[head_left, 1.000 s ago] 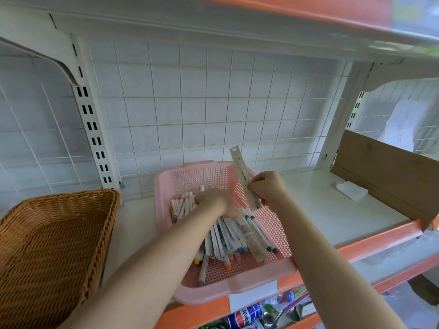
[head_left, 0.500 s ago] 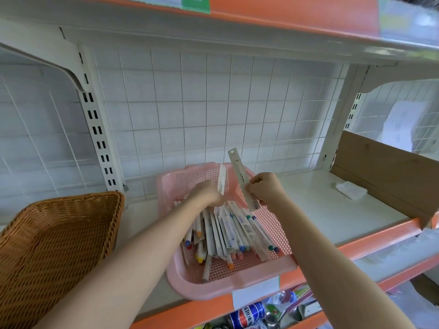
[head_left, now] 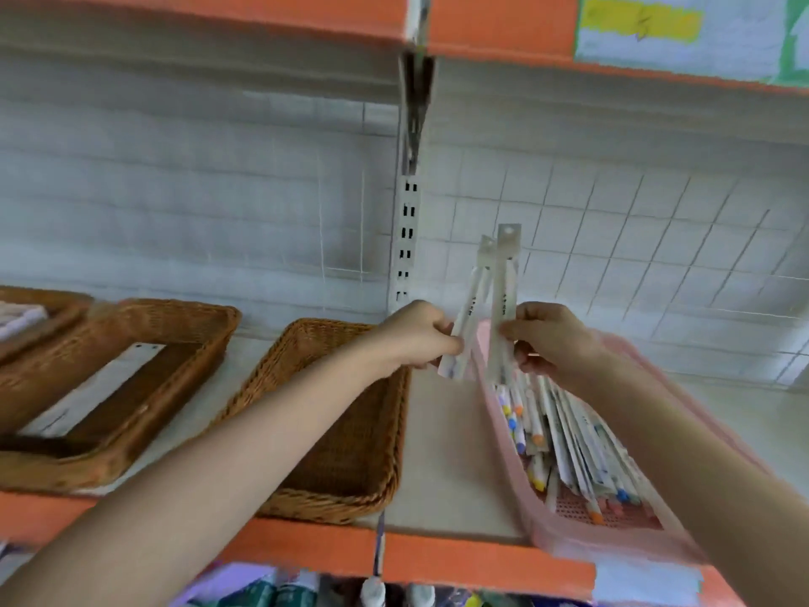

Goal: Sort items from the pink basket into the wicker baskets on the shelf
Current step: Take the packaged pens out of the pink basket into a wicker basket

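My left hand grips a long white packaged pen upright, just left of the pink basket. My right hand pinches a second packaged pen upright above the basket's far corner. The two packs stand side by side, almost touching. The pink basket holds several packaged pens and markers with coloured caps. An empty wicker basket sits directly left of my left hand. Another wicker basket further left holds a flat white card.
A third wicker basket shows at the far left edge. A slotted white upright and wire grid back the shelf. An orange shelf lip runs along the front, with bottles below. Another orange shelf hangs overhead.
My left hand has lifted a packaged pen out of the pink basket and raised it beside the one in my right hand. The view has swung left, bringing more wicker baskets into sight.
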Demonstrator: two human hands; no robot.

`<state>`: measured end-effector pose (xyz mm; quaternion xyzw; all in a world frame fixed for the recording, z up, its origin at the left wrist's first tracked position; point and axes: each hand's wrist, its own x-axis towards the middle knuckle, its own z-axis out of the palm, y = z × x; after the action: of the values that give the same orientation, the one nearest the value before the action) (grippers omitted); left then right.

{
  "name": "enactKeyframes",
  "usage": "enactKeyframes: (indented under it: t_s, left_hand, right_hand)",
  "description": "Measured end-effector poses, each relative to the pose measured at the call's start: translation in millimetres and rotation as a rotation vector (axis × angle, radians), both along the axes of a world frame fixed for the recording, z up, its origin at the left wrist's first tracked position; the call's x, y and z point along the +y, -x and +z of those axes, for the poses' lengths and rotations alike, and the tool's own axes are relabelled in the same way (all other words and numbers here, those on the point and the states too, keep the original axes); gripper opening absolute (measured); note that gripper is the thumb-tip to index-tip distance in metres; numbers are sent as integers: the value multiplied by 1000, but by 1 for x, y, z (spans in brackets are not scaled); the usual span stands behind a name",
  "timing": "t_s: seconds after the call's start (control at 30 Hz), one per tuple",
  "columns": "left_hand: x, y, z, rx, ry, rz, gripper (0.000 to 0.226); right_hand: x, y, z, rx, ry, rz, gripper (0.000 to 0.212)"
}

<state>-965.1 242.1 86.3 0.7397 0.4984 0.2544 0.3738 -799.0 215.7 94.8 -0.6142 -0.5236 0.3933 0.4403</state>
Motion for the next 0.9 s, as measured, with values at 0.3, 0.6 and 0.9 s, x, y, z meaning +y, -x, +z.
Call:
enactKeyframes:
  t_s: [0.3,0.6,0.9]
  left_hand:
    - [-12,178,-9,55,48,168,16]
    - [20,349,-32,91,195,354,19]
    - [34,383,-69,256,291,272,17]
  right_hand:
    - [24,151,-5,-62,39,246,7]
    - [49,303,-38,-29,92,278,32]
    - [45,374,-60,-30,105,221,13]
